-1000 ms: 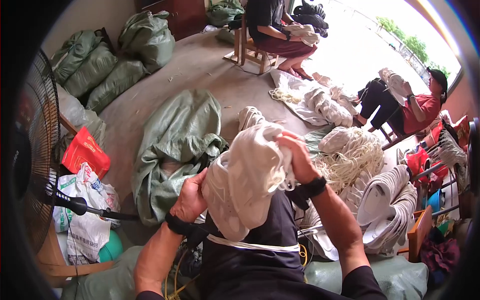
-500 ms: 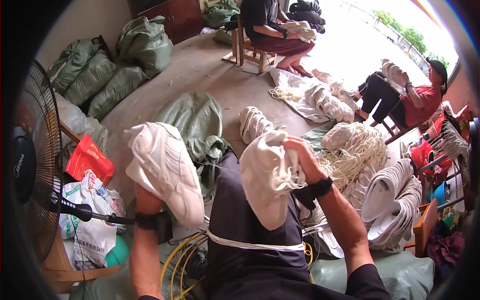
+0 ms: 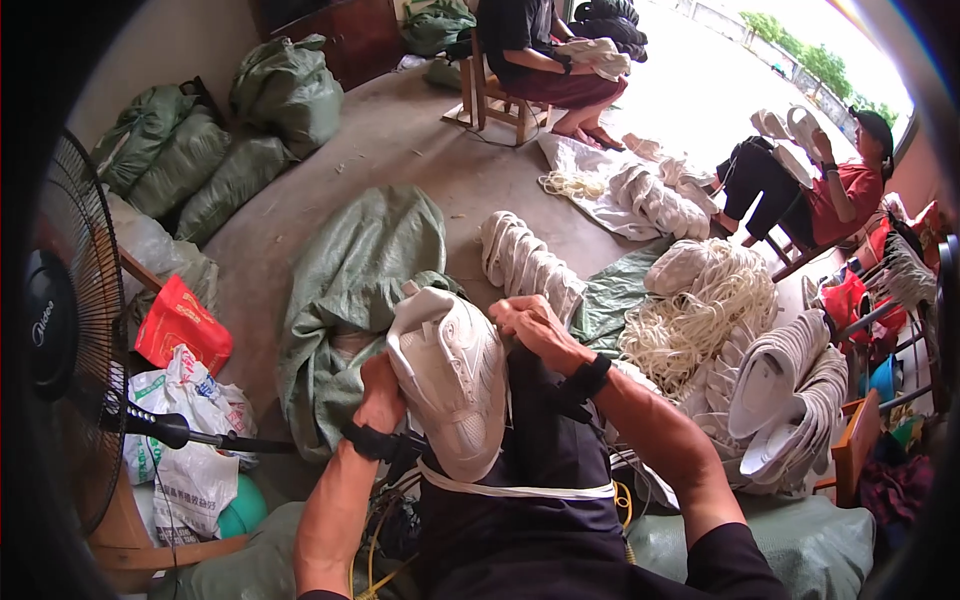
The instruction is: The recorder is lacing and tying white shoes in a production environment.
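Observation:
A white sneaker (image 3: pixel 452 385) sits upright over my lap, toe toward me, with bare eyelets along its opening. My left hand (image 3: pixel 381 390) grips it from the left side; most of those fingers are hidden behind the shoe. Close by the shoe's upper right edge is my right hand (image 3: pixel 540 325), its fingers curled and pressed together. Whatever they pinch is too small to make out. Across my dark-clad thighs runs a white band (image 3: pixel 515 490). Only one shoe shows clearly between my hands.
A green woven sack (image 3: pixel 350 290) lies ahead on the left. Stacked white shoe parts (image 3: pixel 530 260) and a heap of pale laces (image 3: pixel 705 310) lie ahead and right. A fan (image 3: pixel 70 330) stands left. Two people sit farther off, one handling white shoe pieces.
Two shoes were held apart, one in each hand. Now my hands have come together around one upright shoe, the left moving right. The right hand no longer holds its laced shoe.

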Tool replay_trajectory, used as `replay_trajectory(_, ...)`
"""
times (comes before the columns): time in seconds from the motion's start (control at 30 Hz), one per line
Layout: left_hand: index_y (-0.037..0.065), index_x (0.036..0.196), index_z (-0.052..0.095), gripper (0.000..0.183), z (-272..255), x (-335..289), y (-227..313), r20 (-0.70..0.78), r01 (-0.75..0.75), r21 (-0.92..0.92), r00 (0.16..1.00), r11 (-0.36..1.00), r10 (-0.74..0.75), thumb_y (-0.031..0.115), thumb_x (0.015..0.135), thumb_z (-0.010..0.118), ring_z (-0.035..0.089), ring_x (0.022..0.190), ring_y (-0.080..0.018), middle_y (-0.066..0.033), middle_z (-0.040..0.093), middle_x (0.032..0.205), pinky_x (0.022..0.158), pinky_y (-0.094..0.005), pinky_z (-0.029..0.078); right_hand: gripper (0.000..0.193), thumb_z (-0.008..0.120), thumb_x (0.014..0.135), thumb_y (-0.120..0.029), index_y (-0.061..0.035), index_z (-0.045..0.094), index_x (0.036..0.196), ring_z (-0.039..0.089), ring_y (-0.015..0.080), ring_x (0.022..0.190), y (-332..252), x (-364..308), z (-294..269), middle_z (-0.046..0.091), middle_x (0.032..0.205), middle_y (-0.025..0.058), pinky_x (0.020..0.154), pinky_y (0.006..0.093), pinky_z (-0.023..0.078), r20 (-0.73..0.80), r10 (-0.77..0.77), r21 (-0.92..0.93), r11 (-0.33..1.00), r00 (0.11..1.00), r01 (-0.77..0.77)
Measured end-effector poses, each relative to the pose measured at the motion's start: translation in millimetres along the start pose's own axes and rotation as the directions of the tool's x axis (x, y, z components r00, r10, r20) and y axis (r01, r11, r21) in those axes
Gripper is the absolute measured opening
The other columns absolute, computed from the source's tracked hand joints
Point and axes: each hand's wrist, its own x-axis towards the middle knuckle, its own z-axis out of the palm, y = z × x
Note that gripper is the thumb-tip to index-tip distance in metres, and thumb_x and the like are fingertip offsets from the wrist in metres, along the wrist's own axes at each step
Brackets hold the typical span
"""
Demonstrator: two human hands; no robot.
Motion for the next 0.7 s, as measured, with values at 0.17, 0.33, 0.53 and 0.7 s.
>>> replay_trajectory(0.17,-0.002,0.083,0.073,0.042,8,26,21,-0.043,0.246,-0.097,0.967,0.965,-0.251,0.037,0.093,0.061,0.064,0.067,-0.0153,-0.0082,0.071,0.079,0.062,-0.0344,0.051,0.066,0.056,0.099,-0.046,0.0049,0.049,0.140,0.062,0.0324,0.110,-11,-10,23,0.057,0.127,0.0240,0.096,0.0403,0.049,-0.151,-0.345,-0.312,0.906,0.926,0.286)
replay_trajectory(0.33,-0.002,0.076,0.065,0.048,15,37,17,-0.065,0.048,0.451,0.998,0.891,-0.020,0.041,0.097,0.055,0.046,0.061,-0.0157,-0.0061,0.058,0.065,0.059,-0.0369,0.040,0.068,0.059,0.093,-0.052,0.0064,0.053,0.128,0.061,0.0398,0.105,-10,-6,22,0.061,0.111,0.0267,0.093,0.0472,0.046,-0.168,-0.285,-0.364,0.908,0.944,0.210)
replay_trajectory(0.53,-0.002,0.146,0.039,0.065,40,-43,16,0.017,-0.333,0.284,0.939,0.899,0.343,0.028,0.095,0.067,0.047,0.128,-0.0365,-0.0234,0.047,0.139,0.111,-0.0421,0.036,0.049,0.054,0.096,-0.044,0.0031,0.051,0.108,0.064,0.0415,0.090,-8,-24,18,0.064,0.092,0.0249,0.080,0.0503,0.047,-0.082,-0.286,-0.525,0.827,0.955,0.203)
replay_trajectory(0.7,-0.008,0.152,0.007,0.119,54,-86,29,0.195,-0.376,0.214,0.921,0.902,0.338,0.031,0.073,0.087,0.042,0.131,-0.0399,-0.0279,0.039,0.141,0.113,-0.0462,0.032,0.051,0.054,0.099,-0.043,0.0037,0.049,0.116,0.064,0.0462,0.087,-7,-16,16,0.063,0.097,0.0276,0.075,0.0508,0.050,0.030,-0.378,-0.568,0.756,0.926,0.326)
